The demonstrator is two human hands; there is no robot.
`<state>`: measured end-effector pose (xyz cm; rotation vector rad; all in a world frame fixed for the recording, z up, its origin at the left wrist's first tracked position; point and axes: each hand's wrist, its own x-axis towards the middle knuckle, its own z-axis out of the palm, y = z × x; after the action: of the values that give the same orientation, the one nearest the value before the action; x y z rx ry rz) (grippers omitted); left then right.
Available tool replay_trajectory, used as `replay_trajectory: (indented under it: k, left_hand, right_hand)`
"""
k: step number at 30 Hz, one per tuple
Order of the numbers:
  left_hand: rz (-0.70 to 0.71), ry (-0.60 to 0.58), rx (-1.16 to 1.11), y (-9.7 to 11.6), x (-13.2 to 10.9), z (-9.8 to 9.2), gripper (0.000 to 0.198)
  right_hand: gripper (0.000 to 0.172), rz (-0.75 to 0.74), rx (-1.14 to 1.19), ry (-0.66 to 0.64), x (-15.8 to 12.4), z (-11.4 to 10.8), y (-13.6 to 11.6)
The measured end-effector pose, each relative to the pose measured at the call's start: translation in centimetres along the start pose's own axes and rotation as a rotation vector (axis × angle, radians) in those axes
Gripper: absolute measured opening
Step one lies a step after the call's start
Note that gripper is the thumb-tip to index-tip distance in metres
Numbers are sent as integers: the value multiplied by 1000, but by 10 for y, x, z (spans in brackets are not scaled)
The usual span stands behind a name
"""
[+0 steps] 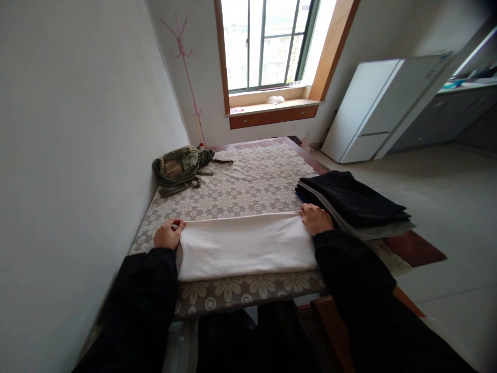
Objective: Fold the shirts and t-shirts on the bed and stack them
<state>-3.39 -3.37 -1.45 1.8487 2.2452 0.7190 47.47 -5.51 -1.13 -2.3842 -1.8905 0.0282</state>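
Note:
A white cloth (244, 246) lies folded flat across the near part of a table covered by a lace flower-pattern tablecloth (248, 189). My left hand (167, 234) pinches the cloth's far left corner, fingers closed on the fabric. My right hand (315, 218) grips the far right corner the same way. Both arms wear dark sleeves. Just right of my right hand sits a stack of folded dark and grey garments (351, 203).
An olive green bag (180, 167) lies at the table's far left by the wall. A pink coat stand (189, 77) is in the corner, a window (267, 44) beyond. A white fridge (373, 109) stands at the right on the tiled floor.

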Motion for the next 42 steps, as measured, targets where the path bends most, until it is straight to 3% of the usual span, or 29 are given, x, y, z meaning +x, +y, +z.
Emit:
replay_trajectory:
  k: [13, 19, 21, 24, 28, 31, 39, 42]
  left_hand:
    - [1, 12, 21, -1, 3, 5, 30]
    - [-87, -14, -236, 1, 0, -7, 42]
    - [-92, -26, -287, -3, -15, -19, 46]
    - [-87, -42, -258, -13, -59, -39, 41]
    - [-131, -132, -175, -19, -126, -56, 37]
    - [-171, -207, -198, -14, -155, -58, 38]
    - [-341, -327, -477, 0, -166, -51, 68]
    - [-395, -370, -456, 0, -164, -49, 75]
  right_hand:
    - [26, -48, 157, 109, 1, 26, 3]
    - [31, -133, 281, 233, -5, 22, 5]
    - [36, -171, 316, 314, -21, 18, 11]
    - [30, -167, 339, 362, -62, 15, 28]
    - [32, -112, 371, 305, -121, 24, 58]
    - [36, -53, 419, 249, -148, 32, 72]
    - [37, -77, 572, 196, -170, 33, 57]
    - [44, -40, 563, 164, -174, 33, 56]
